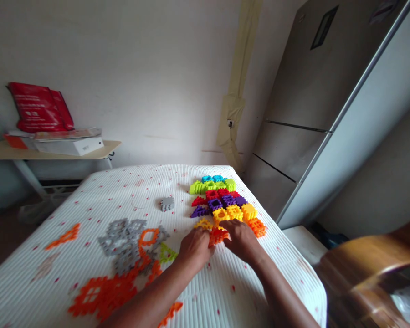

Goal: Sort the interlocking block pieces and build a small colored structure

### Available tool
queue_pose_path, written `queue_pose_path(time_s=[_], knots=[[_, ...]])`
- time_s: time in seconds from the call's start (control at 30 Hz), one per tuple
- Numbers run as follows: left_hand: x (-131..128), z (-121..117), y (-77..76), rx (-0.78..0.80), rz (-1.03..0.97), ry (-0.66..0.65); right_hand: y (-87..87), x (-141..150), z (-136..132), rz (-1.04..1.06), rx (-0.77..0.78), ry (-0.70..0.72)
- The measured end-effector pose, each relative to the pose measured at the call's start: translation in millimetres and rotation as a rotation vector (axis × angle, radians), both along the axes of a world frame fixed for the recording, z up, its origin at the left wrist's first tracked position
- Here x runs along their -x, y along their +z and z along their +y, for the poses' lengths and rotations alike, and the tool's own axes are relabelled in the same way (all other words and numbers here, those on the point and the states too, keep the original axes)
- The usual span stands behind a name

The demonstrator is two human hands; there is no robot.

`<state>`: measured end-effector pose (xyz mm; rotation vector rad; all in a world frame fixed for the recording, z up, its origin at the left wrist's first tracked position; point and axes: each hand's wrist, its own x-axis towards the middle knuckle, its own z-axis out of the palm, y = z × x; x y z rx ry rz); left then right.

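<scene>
L hand [195,248] | R hand [241,238] | bare forearms, no sleeves, no rings

No text can be read; the print on the red bag [41,107] is blurred.

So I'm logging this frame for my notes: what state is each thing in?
left hand: palm down, fingers on the orange tile
right hand: palm down, touching the same tile
orange tile: flat, pinched between both hands
coloured tile block: joined in rows, flat
grey tile: loose, alone
grey and orange pile: scattered, partly linked
fridge: doors closed
</scene>
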<state>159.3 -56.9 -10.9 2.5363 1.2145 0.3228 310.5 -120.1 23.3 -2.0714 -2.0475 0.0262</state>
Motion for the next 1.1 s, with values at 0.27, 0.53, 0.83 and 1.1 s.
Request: queue_pose_path(time_s=[0.27,0.53,0.83,1.1], knots=[[-3,3,-0.9,0.007,0.012,-0.010,-13.0,3,-1,0.003,0.055,-0.096],[-5,5,-5.2,0.022,-0.004,-0.009,-19.8,2,2,0.030,0.082,-0.087],[-4,8,-0.5,0.038,0.007,-0.015,-22.0,4,3,0.038,0.080,-0.090],[1,10,2.3,0.060,-0.009,-0.045,-18.2,7,-1,0.023,0.092,-0.110]])
